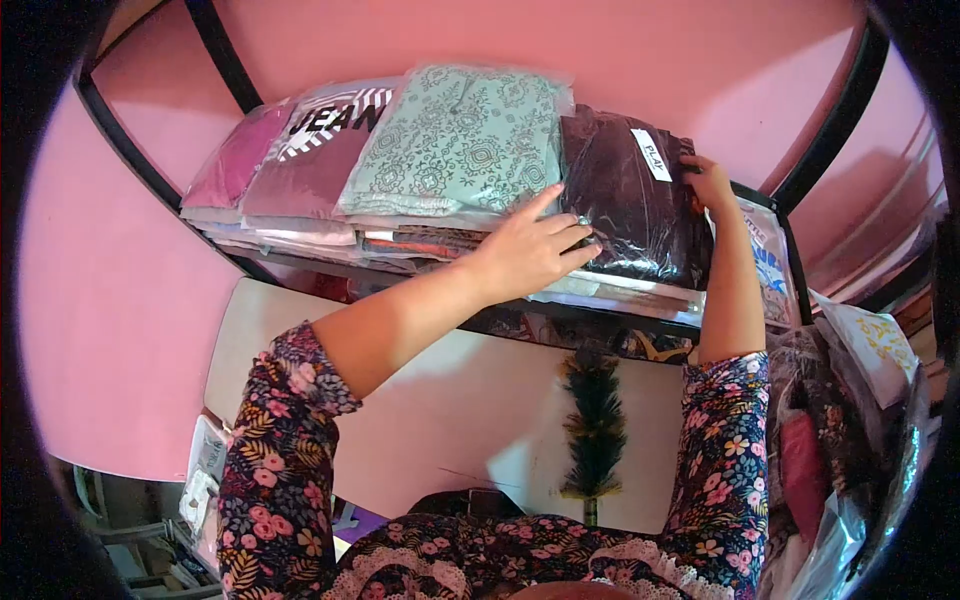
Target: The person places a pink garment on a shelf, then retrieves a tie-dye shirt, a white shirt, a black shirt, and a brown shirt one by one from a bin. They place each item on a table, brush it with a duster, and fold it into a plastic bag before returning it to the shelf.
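A dark maroon folded garment in clear plastic, with a white "PLAY" tag, lies on top of a shelf stack. My left hand is open, its fingers spread against the left front edge of this package. The index finger reaches the border with the mint patterned garment in plastic. At the package's right edge, my right hand has its fingers curled over the side, with the fingertips partly hidden. Left of the mint package lies a mauve bagged garment lettered "JEAN".
A black metal shelf frame surrounds the stacks against a pink wall. Below the shelf stands a white panel with a dark green tinsel-like brush. More bagged clothes hang or lie at the right.
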{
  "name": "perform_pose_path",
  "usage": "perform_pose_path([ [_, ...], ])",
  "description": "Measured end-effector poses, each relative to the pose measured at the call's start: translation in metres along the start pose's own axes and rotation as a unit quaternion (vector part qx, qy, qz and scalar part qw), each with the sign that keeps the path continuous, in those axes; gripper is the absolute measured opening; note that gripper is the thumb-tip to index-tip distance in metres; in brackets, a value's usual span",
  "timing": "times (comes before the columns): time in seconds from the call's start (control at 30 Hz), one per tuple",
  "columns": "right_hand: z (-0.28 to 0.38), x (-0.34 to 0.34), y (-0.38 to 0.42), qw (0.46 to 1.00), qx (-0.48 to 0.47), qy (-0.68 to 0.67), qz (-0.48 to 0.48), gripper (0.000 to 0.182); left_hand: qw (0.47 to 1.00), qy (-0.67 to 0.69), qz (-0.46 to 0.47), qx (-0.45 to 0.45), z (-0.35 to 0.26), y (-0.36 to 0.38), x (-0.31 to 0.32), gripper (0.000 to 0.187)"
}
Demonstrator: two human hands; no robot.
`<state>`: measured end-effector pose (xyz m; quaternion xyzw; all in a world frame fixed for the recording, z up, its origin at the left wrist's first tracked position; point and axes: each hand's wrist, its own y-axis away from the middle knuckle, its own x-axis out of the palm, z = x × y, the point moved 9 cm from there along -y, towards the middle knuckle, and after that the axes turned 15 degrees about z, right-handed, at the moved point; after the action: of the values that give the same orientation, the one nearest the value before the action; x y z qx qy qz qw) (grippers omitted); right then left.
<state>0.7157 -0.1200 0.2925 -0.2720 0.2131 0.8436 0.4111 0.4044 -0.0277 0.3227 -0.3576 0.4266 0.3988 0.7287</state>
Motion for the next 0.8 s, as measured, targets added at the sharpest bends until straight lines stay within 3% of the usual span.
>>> perform_pose_path([
  [0.03, 0.010, -0.006, -0.001, 0.985, -0.160, -0.004, -0.066, 0.038, 1.000, -0.023, -0.009, -0.018, 0.004, -0.002, -0.001, 0.043],
  [0.07, -0.002, -0.010, -0.015, 0.985, -0.160, 0.000, -0.065, 0.038, 0.998, -0.045, -0.018, -0.035, 0.008, -0.004, -0.001, 0.035],
  [0.13, -0.017, -0.011, -0.008, 0.995, -0.011, -0.067, -0.067, 0.037, 0.997, -0.032, -0.040, -0.065, 0.017, 0.000, -0.006, 0.030],
  [0.27, -0.007, -0.010, -0.025, 0.978, -0.084, 0.121, -0.150, 0.033, 0.996, -0.017, -0.013, -0.090, 0.020, 0.002, 0.002, 0.031],
  [0.3, -0.009, -0.007, -0.018, 0.989, -0.042, 0.060, -0.126, 0.033, 0.995, -0.019, -0.008, -0.096, 0.019, 0.002, 0.003, 0.032],
  [0.4, -0.010, -0.004, -0.024, 0.984, -0.081, 0.092, -0.127, 0.033, 0.994, -0.015, -0.007, -0.104, 0.018, 0.004, 0.004, 0.034],
  [0.53, -0.017, 0.002, -0.025, 0.993, -0.039, 0.082, -0.082, 0.037, 0.993, -0.003, 0.007, -0.119, 0.015, 0.007, 0.008, 0.040],
  [0.6, -0.001, 0.002, -0.020, 0.953, -0.045, 0.275, -0.117, 0.043, 0.992, 0.009, 0.004, -0.127, 0.007, 0.013, 0.005, 0.041],
  [0.63, 0.013, 0.005, -0.006, 0.953, -0.049, 0.276, -0.116, 0.043, 0.991, 0.020, 0.002, -0.133, 0.002, 0.018, 0.002, 0.042],
  [0.7, 0.050, -0.011, 0.058, 0.927, -0.022, 0.263, -0.268, 0.044, 0.991, 0.046, -0.001, -0.127, -0.015, 0.035, 0.004, 0.043],
  [0.73, 0.048, -0.012, 0.063, 0.927, -0.025, 0.264, -0.266, 0.044, 0.991, 0.073, -0.006, -0.116, -0.026, 0.045, 0.004, 0.043],
  [0.8, 0.062, -0.020, 0.101, 0.894, -0.231, 0.136, -0.359, 0.041, 0.989, 0.091, 0.003, -0.116, -0.048, 0.075, 0.005, 0.041],
])
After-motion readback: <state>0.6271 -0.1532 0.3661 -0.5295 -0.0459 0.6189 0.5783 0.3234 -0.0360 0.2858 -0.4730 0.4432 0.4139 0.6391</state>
